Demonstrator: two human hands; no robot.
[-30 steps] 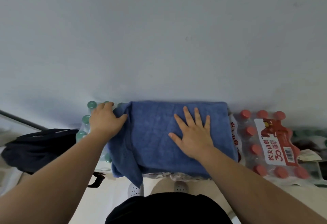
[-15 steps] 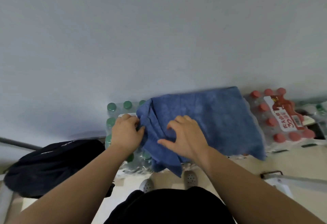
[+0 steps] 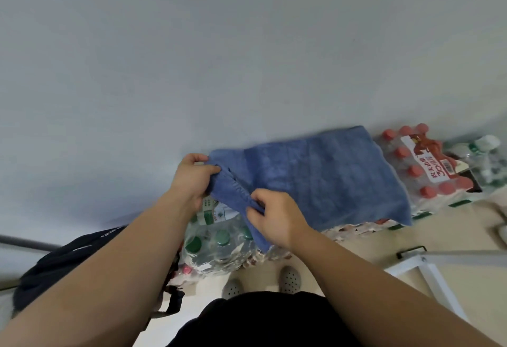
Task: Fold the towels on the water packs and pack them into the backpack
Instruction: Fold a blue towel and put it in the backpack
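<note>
A blue towel lies spread over shrink-wrapped water packs against a grey wall. My left hand grips the towel's far left corner. My right hand pinches the near left edge, which is bunched and lifted off the packs. A pack of green-capped bottles shows under the raised edge. A black backpack sits on the floor at the lower left, partly hidden behind my left forearm.
A pack of red-capped bottles stands right of the towel, with more bottles beyond it. A white metal frame stands on the beige floor at the right. My shoes are just below the packs.
My right hand left the flat towel top and went left to pinch its near left edge. My left hand took the far left corner. The view swung left, so the towel sits further right.
</note>
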